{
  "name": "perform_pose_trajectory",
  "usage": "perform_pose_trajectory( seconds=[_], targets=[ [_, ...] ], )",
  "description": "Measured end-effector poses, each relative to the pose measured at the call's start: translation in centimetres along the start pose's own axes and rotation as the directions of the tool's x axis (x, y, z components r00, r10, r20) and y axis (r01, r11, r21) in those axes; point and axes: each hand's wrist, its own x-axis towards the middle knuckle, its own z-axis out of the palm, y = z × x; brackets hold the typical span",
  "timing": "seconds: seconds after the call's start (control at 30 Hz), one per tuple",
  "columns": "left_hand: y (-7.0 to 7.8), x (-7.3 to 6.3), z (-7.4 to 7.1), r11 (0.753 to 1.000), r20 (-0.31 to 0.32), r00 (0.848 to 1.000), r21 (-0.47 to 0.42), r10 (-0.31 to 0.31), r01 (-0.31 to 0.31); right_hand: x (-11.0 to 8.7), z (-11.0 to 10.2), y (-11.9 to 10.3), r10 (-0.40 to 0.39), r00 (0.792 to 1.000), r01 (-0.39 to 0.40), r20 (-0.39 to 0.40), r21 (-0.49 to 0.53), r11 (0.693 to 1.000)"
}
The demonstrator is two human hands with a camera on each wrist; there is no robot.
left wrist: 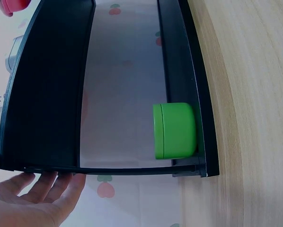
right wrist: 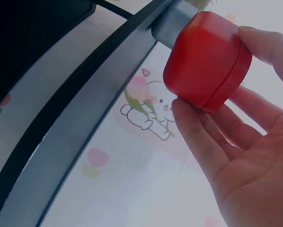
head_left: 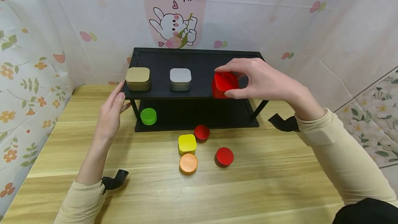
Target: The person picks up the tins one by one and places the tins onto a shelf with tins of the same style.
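Note:
A black two-tier shelf (head_left: 199,55) stands on the table against the curtain. My left hand (head_left: 109,118) holds the left end of its top board, fingers along the edge in the left wrist view. My right hand (head_left: 261,79) pinches a red rounded-square tin (head_left: 225,84) between thumb and fingers at the board's right front. In the right wrist view, the tin (right wrist: 205,61) hangs apart from the board. On the top board sit a gold tin (head_left: 138,79) and a silver tin (head_left: 180,79). A green round tin (head_left: 148,116) stands at the lower board's left end.
On the wooden table (head_left: 140,196), before the shelf, lie a yellow square tin (head_left: 187,143), an orange round tin (head_left: 188,164) and two red round tins, one nearer the shelf (head_left: 202,133) and one nearer me (head_left: 224,156). A patterned curtain (head_left: 102,13) hangs behind.

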Motion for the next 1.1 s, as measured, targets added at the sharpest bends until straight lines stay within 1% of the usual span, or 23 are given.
perform_pose_trajectory(
  seconds=[0.13, 0.43, 0.67, 1.1],
  targets=[
    [0.0, 0.0, 0.0, 1.000, 0.000, 1.000, -0.001, 0.002, -0.002, 0.6, -0.2, 0.3, 0.008, 1.000, -0.008, 0.010, -0.001, 1.000],
    [0.0, 0.0, -0.1, 1.000, -0.001, 1.000, 0.001, -0.006, 0.006, 1.6, -0.3, 1.4, 0.067, 0.996, -0.069, 0.054, 0.048, 0.996],
    [0.1, -0.1, 0.0, 1.000, 0.001, 1.000, -0.020, 0.001, -0.001, 2.2, -0.2, 2.1, 0.104, 0.990, -0.111, 0.092, 0.069, 0.991],
    [0.1, -0.1, 0.1, 1.000, -0.006, 1.000, -0.012, 0.002, -0.002, 2.9, 0.3, 2.8, 0.133, 0.983, -0.141, 0.125, 0.052, 0.989]
  ],
)
